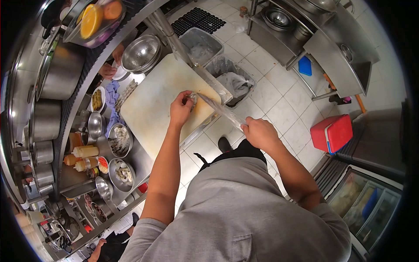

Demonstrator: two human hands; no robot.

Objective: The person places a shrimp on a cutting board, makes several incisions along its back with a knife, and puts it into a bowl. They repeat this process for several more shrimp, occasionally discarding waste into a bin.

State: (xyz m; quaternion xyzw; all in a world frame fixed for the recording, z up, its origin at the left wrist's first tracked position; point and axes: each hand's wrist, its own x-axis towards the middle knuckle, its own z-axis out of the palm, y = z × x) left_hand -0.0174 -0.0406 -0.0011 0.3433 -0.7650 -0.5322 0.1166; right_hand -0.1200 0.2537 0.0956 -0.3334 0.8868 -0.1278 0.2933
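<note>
- Our left hand [182,108] has its fingers pinched round a small greyish piece [193,99], shrimp by its look, at the cutting board [148,96]; our right hand [262,134] is wrapped round the handle of a long knife [222,111];
- The knife's tip reaches right up to the left fingertips; we cannot tell whether it touches the piece; a slip there could nick a finger, caused by slick flesh and scant room between steel and skin;
- The blade stretches well out from our right fingers; a slight twist of the grip could swing the tip off line and tear the piece;
- A lined bin [243,72] stands below the board's edge, ahead of our right fingers; a piece squeezed too hard could shoot out and drop that way;
- A metal bowl [131,146] of pale pieces sits to the left of our left fingers, past the board; a loose pinch could let the piece fall short of it;
- Another person's hands [107,70] work well ahead and left of our left fingers; the blade seems clear of them.
</note>
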